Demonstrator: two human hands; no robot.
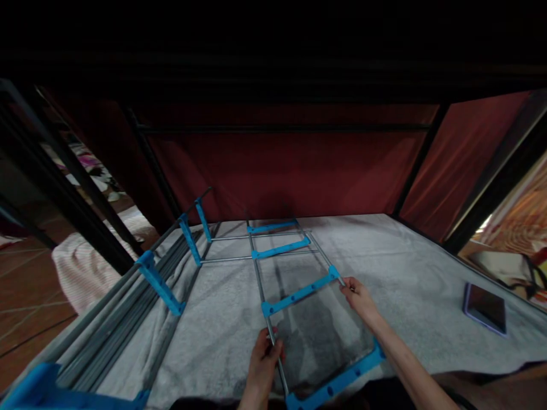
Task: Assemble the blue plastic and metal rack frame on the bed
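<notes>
A rack frame of thin grey metal rods (pixel 258 280) and blue plastic crossbars (pixel 299 292) lies flat on a grey blanket (pixel 410 273). My left hand (pixel 264 360) is closed round the frame's left rod, just below one blue crossbar. My right hand (pixel 358 297) pinches the right rod where that crossbar's right end (pixel 334 274) meets it. A nearer blue crossbar (pixel 337 380) lies beside my right forearm. Further blue crossbars (pixel 279 248) sit towards the back.
A bundle of grey rods with blue brackets (pixel 159 281) lies along the left edge of the blanket. A dark tablet or phone (pixel 485 307) rests at the right. Black bed-frame posts (pixel 64 171) and a red curtain (pixel 282 171) enclose the space.
</notes>
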